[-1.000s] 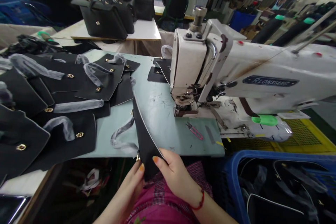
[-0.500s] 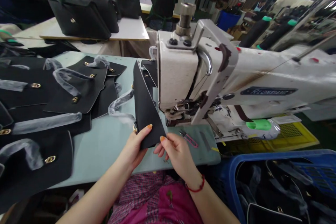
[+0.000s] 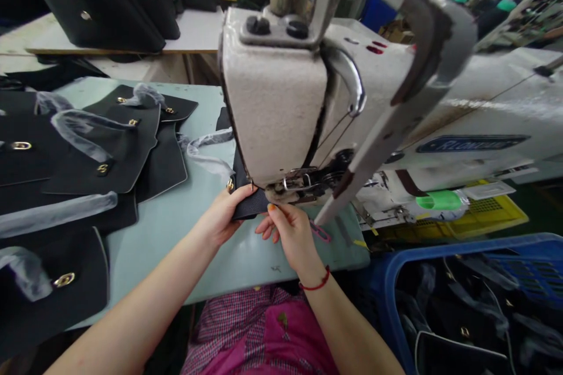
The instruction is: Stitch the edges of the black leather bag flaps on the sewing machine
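Note:
A black leather bag panel (image 3: pixel 250 206) lies partly under the head of the white sewing machine (image 3: pixel 272 99), its far part hidden behind the machine. My left hand (image 3: pixel 226 211) grips the panel's near left side, thumb on top and fingers below. At the near right corner, my right hand (image 3: pixel 288 228) pinches the panel's edge between thumb and forefinger, other fingers loosely curled. A plastic-wrapped handle (image 3: pixel 204 149) with gold hardware hangs off the panel's left side. The needle area is mostly hidden. Pink thread snips (image 3: pixel 320 232) lie just right of my right hand.
More black panels with wrapped handles (image 3: pixel 105 146) overlap on the left of the pale green table (image 3: pixel 176 263). A blue basket (image 3: pixel 391 281) holding similar pieces stands at lower right, a yellow crate (image 3: pixel 505 217) behind it. Finished black bags (image 3: pixel 118 17) stand on a board at the back.
Both hands have moved slightly away from me with the panel, which now sits further under the machine head. My view has come closer to the machine.

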Motion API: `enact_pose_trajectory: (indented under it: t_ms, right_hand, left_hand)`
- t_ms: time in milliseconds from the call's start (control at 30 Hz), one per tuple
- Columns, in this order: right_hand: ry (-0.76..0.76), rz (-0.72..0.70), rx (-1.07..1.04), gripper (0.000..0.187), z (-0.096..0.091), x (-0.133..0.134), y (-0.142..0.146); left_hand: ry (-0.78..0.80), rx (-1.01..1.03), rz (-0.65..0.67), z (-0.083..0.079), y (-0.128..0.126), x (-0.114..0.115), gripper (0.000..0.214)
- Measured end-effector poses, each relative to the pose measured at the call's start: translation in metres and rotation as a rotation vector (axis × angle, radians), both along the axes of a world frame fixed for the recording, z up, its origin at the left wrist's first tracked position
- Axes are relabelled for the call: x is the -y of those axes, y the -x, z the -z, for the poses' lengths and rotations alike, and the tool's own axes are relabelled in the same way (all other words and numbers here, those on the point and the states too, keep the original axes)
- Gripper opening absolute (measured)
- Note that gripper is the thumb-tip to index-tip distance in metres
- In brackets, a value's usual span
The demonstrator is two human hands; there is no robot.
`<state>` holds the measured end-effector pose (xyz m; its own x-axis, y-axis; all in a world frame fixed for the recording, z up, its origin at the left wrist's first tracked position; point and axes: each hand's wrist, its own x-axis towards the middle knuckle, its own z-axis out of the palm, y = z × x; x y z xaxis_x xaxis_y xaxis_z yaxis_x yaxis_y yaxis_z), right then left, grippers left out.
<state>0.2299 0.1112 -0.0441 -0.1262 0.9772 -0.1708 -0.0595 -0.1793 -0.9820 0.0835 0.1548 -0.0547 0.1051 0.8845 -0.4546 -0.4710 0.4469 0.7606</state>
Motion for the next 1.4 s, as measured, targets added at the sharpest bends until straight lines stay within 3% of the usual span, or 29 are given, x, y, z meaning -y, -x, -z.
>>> enact_pose_trajectory:
  t_ms: [467,700,833,1100,1400]
  right_hand:
    - [-0.022,0.012,0.013,0.042,0.006,0.001,-0.001]
    - [-0.032,0.007,0.048,0.041,0.006,0.001,-0.002]
    - [-0.03,-0.001,0.057,0.045,0.006,0.0,-0.003]
    - [-0.029,0.004,0.011,0.045,0.007,0.0,-0.003]
    - [-0.004,0.016,0.003,0.048,0.009,0.002,-0.002]
  left_hand:
    - [0.002,-0.006,0.059,0.01,0.005,-0.008,0.033]
    - [0.181,0.127,0.176,0.013,0.015,-0.004,0.024]
    - [0.242,0.066,0.219,0.006,0.019,-0.004,0.022]
    - [0.04,-0.051,0.216,-0.003,0.018,-0.005,0.026]
    - [0.002,-0.109,0.208,-0.002,0.019,-0.005,0.032]
